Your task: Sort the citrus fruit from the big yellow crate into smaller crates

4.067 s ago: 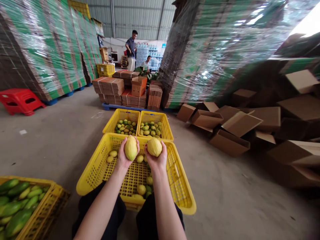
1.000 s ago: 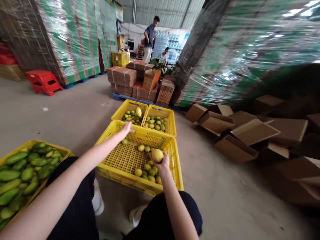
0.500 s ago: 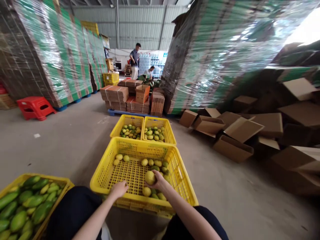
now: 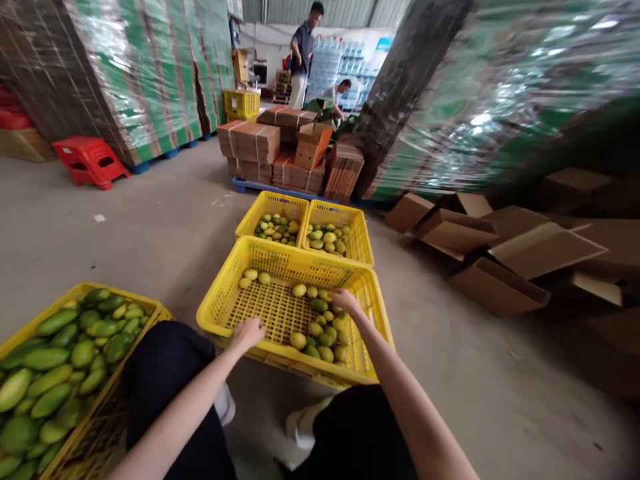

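Down in the middle, a wide crate [image 4: 270,308] of yellow moulded plastic, with lattice floor, slotted walls and rounded rim. In its right part, a loose cluster of smooth, rounded fruit [image 4: 330,332], yellow to dull green; far left inside, three paler oval fruits [image 4: 251,275]. Over the near left rim, the left hand [image 4: 250,333], narrow, with fingers curled in. Above the far right fruit, the right hand [image 4: 344,300], with fingers forward; cannot tell its grip, or any contact. Just beyond, side by side, two smaller yellow crates [image 4: 362,237] of mottled fruit. Near left, another crate [image 4: 107,427], heaped with long, glossy green fruit [image 4: 49,359]. Far right, matte brown cardboard boxes [image 4: 500,287], flaps gaping, before crinkled, shiny film [image 4: 450,127].
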`<state>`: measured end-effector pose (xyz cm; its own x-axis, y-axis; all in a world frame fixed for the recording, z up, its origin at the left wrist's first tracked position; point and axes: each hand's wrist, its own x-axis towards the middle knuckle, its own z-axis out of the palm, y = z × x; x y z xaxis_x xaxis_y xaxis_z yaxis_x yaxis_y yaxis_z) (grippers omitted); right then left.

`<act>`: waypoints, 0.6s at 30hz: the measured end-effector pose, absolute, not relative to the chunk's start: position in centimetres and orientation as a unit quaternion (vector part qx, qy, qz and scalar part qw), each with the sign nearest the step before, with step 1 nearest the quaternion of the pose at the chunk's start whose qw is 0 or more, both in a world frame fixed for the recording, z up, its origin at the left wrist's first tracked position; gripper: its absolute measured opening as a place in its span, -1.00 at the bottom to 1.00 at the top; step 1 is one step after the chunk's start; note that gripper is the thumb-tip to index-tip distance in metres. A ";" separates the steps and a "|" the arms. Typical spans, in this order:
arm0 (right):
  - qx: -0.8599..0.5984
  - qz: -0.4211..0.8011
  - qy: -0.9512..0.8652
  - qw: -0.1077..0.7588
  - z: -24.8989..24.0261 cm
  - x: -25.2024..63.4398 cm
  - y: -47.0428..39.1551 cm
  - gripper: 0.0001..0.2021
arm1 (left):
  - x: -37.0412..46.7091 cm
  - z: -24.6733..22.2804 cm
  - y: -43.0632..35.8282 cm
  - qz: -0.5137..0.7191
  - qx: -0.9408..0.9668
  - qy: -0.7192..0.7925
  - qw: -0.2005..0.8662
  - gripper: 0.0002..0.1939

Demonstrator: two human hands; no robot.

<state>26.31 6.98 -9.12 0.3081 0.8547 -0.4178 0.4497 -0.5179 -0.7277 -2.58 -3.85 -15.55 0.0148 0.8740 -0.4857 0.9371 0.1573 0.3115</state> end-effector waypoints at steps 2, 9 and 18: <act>-0.771 0.457 -0.388 0.215 -12.6 26.1 5.0 -0.66 | -2.6 -16.0 -3.7 -0.058 0.629 0.711 0.307 -0.63; -0.745 0.557 -0.322 0.179 -20.8 23.5 5.0 -0.69 | -2.7 -18.2 0.7 -0.106 0.616 0.675 0.392 -0.89; -0.723 0.620 -0.258 0.162 -29.0 19.5 4.3 -0.84 | -7.3 -24.0 14.4 -0.102 0.618 0.719 0.302 -0.64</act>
<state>19.47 4.29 -29.03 0.0974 0.5733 -0.8135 0.1719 -0.8148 -0.5536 -7.31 14.41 -23.99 -0.0535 0.8263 -0.5607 0.9497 0.2156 0.2272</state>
